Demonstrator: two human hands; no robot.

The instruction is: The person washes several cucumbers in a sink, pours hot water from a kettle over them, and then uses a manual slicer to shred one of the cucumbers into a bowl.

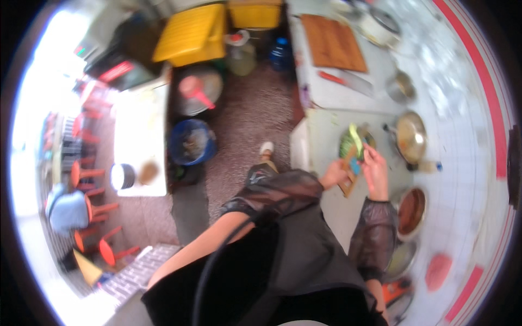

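Observation:
My left hand [336, 174] grips the edge of a wooden hand slicer [347, 186] with a blue part [355, 167] in its middle. The slicer slants over the rim of a bowl of green vegetable shreds [346, 142] on the worktop. With pinched fingers, my right hand [375, 168] holds a pale green vegetable piece [356, 137] just above the bowl. Blur hides the piece's lower end and the slicer's blade.
Beyond the bowl lie a cleaver [348, 80] and a wooden cutting board [334, 42]. Along the tiled wall stand a steel pan [411, 137], a small pot [401, 87] and a bowl of red-brown sauce [411, 212]. A blue bucket [173, 142] stands on the floor.

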